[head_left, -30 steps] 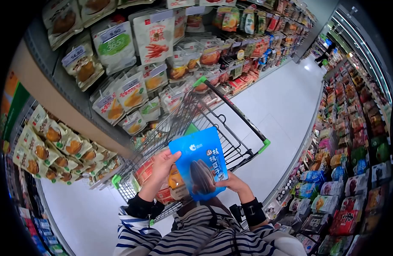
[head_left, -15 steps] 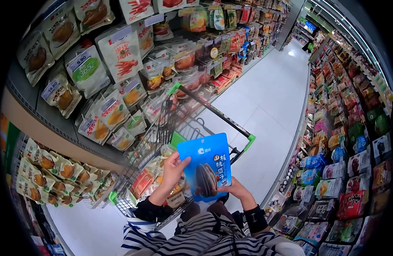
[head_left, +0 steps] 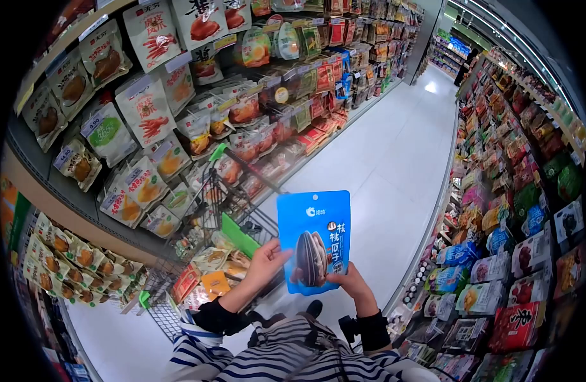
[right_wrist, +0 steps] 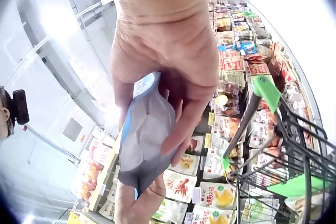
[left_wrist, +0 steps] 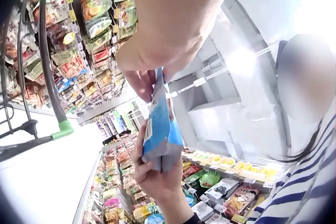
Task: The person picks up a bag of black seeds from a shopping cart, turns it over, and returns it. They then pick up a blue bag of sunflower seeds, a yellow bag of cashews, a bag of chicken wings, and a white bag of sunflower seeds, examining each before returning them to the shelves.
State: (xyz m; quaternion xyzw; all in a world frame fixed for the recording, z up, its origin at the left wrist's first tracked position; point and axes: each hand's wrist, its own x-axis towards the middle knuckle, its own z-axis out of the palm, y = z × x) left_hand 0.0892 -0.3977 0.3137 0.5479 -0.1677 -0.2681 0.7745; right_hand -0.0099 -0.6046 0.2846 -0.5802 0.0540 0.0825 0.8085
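A blue upright bag of sunflower seeds (head_left: 314,235), printed with a big striped seed, is held in front of the body, its printed face toward the head camera. My left hand (head_left: 262,266) pinches its left edge, thumb in front. At the lower right edge, my right hand (head_left: 351,285) grips it with the thumb over the front and fingers behind. The left wrist view shows the bag (left_wrist: 164,124) edge-on between both hands. Its grey-silver back and folded bottom (right_wrist: 149,134) appear in the right wrist view, with the right fingers spread along it.
A shopping cart (head_left: 241,234) with green trim stands to the left, packaged food (head_left: 216,283) inside. Hanging snack packs (head_left: 146,108) fill the left shelves. Sloping rows of packs (head_left: 490,274) line the right side. White aisle floor (head_left: 395,146) runs ahead between them; a person (head_left: 466,67) stands far off.
The bag has shifted right in the head view, while the cart and shelves have slid left. My left hand has moved lower along the bag's edge; the right hand keeps its grip.
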